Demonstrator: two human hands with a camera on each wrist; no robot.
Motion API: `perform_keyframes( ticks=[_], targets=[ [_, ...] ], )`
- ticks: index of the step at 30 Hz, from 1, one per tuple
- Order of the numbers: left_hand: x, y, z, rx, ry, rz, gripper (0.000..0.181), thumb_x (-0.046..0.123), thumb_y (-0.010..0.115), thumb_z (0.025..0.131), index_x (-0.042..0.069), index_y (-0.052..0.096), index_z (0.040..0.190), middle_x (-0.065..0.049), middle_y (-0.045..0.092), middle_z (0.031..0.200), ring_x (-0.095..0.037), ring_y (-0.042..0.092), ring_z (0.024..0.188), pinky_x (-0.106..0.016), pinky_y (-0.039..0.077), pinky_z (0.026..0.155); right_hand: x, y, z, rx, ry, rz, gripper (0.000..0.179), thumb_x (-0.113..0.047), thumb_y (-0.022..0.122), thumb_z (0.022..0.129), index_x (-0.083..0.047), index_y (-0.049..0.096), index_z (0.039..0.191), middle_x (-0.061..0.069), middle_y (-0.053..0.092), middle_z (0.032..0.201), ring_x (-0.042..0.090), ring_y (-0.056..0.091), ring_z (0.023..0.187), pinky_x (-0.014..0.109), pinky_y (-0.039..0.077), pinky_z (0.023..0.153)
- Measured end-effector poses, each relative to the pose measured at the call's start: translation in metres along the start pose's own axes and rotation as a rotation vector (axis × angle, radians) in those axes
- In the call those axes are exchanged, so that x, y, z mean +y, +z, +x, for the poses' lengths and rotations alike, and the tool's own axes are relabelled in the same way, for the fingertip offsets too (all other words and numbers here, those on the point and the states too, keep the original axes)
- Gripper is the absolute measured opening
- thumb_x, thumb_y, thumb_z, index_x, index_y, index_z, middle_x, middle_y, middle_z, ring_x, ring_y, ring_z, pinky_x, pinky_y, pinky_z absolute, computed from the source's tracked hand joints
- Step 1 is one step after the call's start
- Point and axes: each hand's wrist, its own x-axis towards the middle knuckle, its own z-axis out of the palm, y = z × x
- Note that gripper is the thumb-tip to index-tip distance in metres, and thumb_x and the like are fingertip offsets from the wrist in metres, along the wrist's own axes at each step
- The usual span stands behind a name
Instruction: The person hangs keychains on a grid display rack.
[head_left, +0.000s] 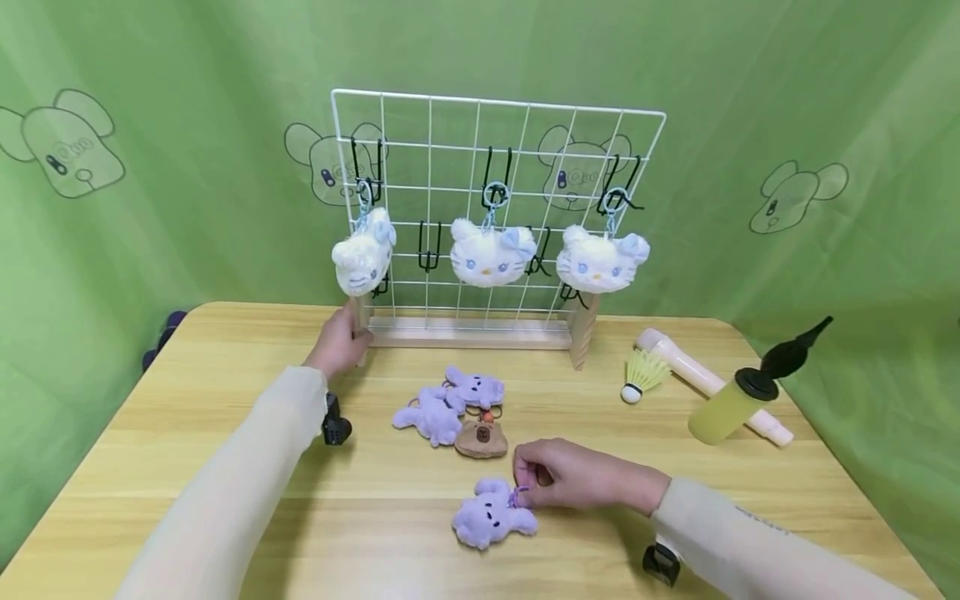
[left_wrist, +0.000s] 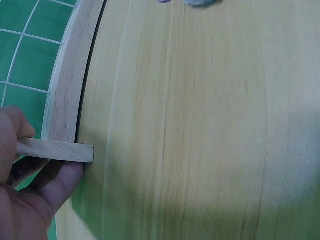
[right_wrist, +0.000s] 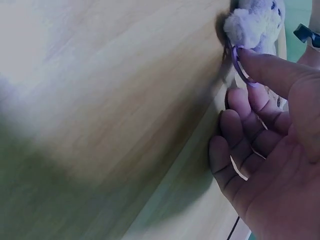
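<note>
Right hand (head_left: 562, 475) pinches the ring (right_wrist: 236, 66) of the nearest purple plush (head_left: 487, 518), lying on the table (head_left: 375, 533); left hand (head_left: 337, 343) grips the wooden rack foot (left_wrist: 70, 151); a slackened pinch could release the ring.

Grid rack (head_left: 470, 335) at back of desk (head_left: 367, 525), three plush heads (head_left: 491, 260) hung across; keychain cluster (head_left: 444, 417) before it; lone plush (head_left: 487, 517) nearer, right hand (head_left: 562, 473) at its right; shuttlecock (head_left: 643, 375), bottle (head_left: 722, 414) far right

In the left wrist view, your left hand (left_wrist: 29, 197) is cut off. Lettering (head_left: 763, 522) on your right sleeve (head_left: 731, 537) seems unreadably small.
</note>
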Motion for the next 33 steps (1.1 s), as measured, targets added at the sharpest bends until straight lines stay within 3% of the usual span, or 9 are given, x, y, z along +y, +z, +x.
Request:
perform_keyframes(
  ticks=[7, 10, 16, 20, 27, 33],
  targets=[
    [0.001, -0.001, 0.000, -0.003, -0.005, 0.009, 0.063, -0.001, 0.052, 0.100, -0.009, 0.027, 0.158, -0.039, 0.045, 0.152, -0.055, 0.048, 0.141, -0.063, 0.045, 0.120, 0.002, -0.004, -0.005, -0.007, -0.012, 0.143, 0.009, -0.018, 0.071, 0.098, -0.011, 0.067, 0.095, -0.004, 0.064, 0.083, -0.001, 0.055, 0.073, 0.017, 0.053, 0.066],
    [0.002, -0.001, -0.001, 0.000, 0.000, 0.006, 0.062, -0.001, 0.051, 0.100, -0.008, 0.028, 0.158, -0.039, 0.045, 0.152, -0.055, 0.049, 0.140, -0.063, 0.045, 0.120, 0.003, -0.006, -0.007, 0.010, -0.021, 0.197, 0.008, -0.015, 0.067, 0.099, -0.007, 0.066, 0.099, 0.004, 0.069, 0.088, 0.002, 0.058, 0.076, 0.020, 0.057, 0.068],
    [0.003, -0.001, 0.000, 0.000, 0.005, 0.012, 0.062, -0.001, 0.052, 0.100, -0.009, 0.029, 0.157, -0.039, 0.046, 0.151, -0.056, 0.049, 0.140, -0.063, 0.045, 0.120, 0.007, -0.006, -0.008, 0.047, -0.048, 0.369, 0.015, -0.013, 0.052, 0.108, 0.002, 0.055, 0.108, 0.024, 0.074, 0.110, 0.006, 0.071, 0.098, 0.028, 0.065, 0.086],
    [0.002, -0.001, 0.000, 0.000, 0.003, 0.017, 0.062, -0.001, 0.052, 0.100, -0.010, 0.029, 0.156, -0.039, 0.046, 0.151, -0.056, 0.048, 0.141, -0.063, 0.044, 0.120, 0.008, -0.004, -0.005, 0.070, -0.054, 0.474, 0.019, -0.015, 0.046, 0.111, 0.005, 0.050, 0.111, 0.029, 0.072, 0.119, 0.006, 0.073, 0.109, 0.029, 0.064, 0.097],
    [0.000, 0.000, 0.001, -0.001, 0.000, 0.006, 0.062, 0.000, 0.052, 0.101, -0.008, 0.028, 0.158, -0.038, 0.045, 0.153, -0.055, 0.047, 0.142, -0.063, 0.044, 0.121, 0.001, -0.006, 0.004, 0.176, -0.062, 0.561, 0.023, -0.019, 0.042, 0.113, 0.003, 0.047, 0.115, 0.029, 0.073, 0.120, 0.008, 0.074, 0.104, 0.025, 0.063, 0.090],
    [-0.001, -0.001, 0.001, -0.002, -0.003, 0.013, 0.063, 0.000, 0.052, 0.101, -0.008, 0.028, 0.158, -0.038, 0.045, 0.152, -0.055, 0.048, 0.141, -0.063, 0.045, 0.120, -0.011, -0.014, 0.016, 0.267, -0.096, 0.654, 0.020, -0.017, 0.041, 0.113, 0.002, 0.044, 0.115, 0.016, 0.079, 0.111, 0.010, 0.077, 0.096, 0.027, 0.066, 0.084]
  ],
)
